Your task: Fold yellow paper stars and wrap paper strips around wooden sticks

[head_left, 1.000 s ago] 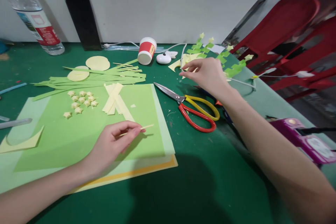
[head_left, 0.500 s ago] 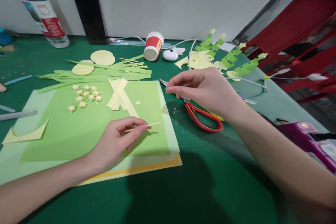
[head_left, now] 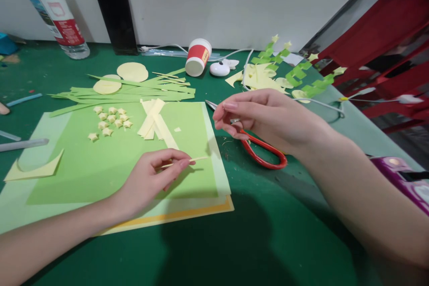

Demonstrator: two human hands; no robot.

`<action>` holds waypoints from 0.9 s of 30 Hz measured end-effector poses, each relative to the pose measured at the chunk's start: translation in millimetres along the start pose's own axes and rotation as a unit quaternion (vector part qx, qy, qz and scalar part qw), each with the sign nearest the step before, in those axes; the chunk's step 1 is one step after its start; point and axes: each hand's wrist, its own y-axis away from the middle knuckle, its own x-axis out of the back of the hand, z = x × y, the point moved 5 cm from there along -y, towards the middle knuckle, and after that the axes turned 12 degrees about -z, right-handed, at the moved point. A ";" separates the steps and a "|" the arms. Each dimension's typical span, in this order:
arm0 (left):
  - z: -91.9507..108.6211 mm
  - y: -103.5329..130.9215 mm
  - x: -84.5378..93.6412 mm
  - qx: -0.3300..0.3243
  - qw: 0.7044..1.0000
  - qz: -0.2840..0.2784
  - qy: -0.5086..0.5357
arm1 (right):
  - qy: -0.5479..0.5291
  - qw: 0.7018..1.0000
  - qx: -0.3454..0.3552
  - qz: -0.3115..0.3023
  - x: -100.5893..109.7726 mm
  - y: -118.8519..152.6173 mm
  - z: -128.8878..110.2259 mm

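Observation:
My left hand (head_left: 152, 174) pinches a thin, pale yellow paper strip (head_left: 200, 158) above the green paper sheets (head_left: 100, 172). The strip's end sticks out to the right past my fingertips. My right hand (head_left: 259, 116) hovers over the scissors (head_left: 268, 161), partly covering their red handles. Its thumb and fingers are curled together, and whatever may be between them cannot be made out. Several folded paper stars (head_left: 107, 132) lie on the sheets. Beside them is a crossed pile of wider pale yellow strips (head_left: 152, 120).
Long green strips (head_left: 134, 94) and pale paper circles (head_left: 132, 72) lie behind the sheets. A paper cup (head_left: 198, 58), white earphone case (head_left: 220, 69), phone (head_left: 114, 11) and bottle (head_left: 56, 13) are near the wall. Green star-tipped paper pieces (head_left: 296, 71) stand back right.
My right hand has turned over, so its thumb and curled lower fingers show more. My left hand holds the strip almost unmoved. The view has shifted slightly.

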 end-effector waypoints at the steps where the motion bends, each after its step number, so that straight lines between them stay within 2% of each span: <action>1: -0.2 -0.1 -0.2 0.000 1.000 -0.002 0.002 | -0.004 1.000 -0.004 -0.004 -0.4 -0.3 0.2; 4: -1.0 0.2 -0.6 0.002 1.000 -0.007 0.007 | -0.010 1.000 -0.012 -0.003 -0.4 -1.0 1.1; 11: -0.6 0.7 -0.2 -0.003 1.000 -0.005 -0.001 | -0.033 0.998 -0.022 0.052 13.7 -2.0 3.8; 17: -1.3 -1.6 0.6 -0.014 1.000 0.003 -0.016 | -0.017 0.984 -0.026 0.175 50.3 -2.2 4.0; 20: -1.2 -2.3 0.5 -0.016 1.000 0.001 -0.020 | 0.011 0.976 -0.014 0.216 68.2 -0.9 4.9; 27: -1.4 -0.9 0.8 -0.017 0.999 0.000 -0.033 | 0.160 0.935 0.003 0.316 94.9 4.3 8.6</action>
